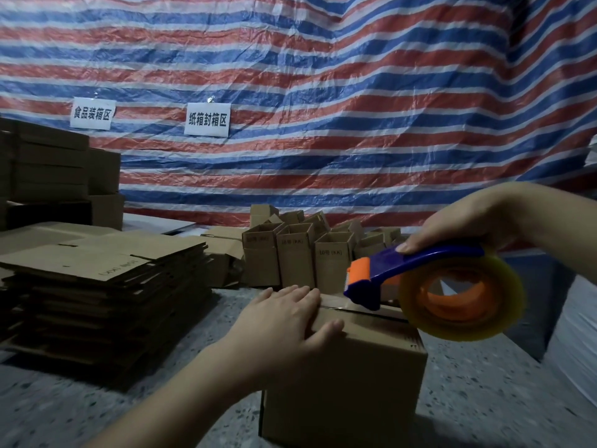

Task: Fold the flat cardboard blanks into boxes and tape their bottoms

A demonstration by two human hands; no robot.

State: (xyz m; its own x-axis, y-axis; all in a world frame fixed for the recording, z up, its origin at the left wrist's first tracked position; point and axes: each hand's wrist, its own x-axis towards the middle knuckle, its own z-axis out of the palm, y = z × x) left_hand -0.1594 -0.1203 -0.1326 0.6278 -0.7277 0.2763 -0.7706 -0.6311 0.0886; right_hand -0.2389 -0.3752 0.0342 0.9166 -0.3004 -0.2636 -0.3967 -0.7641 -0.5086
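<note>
Two paper signs (93,113), one tape dispenser (433,279), one stack of flat blanks (106,273)

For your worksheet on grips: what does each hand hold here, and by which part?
The right hand grips the tape dispenser by its blue handle. The left hand holds nothing; it rests flat on the top of the box.

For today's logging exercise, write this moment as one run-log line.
step: taping box bottom | left hand: flat on box | right hand: holds tape dispenser at seam | flat blanks: stacked left
</note>
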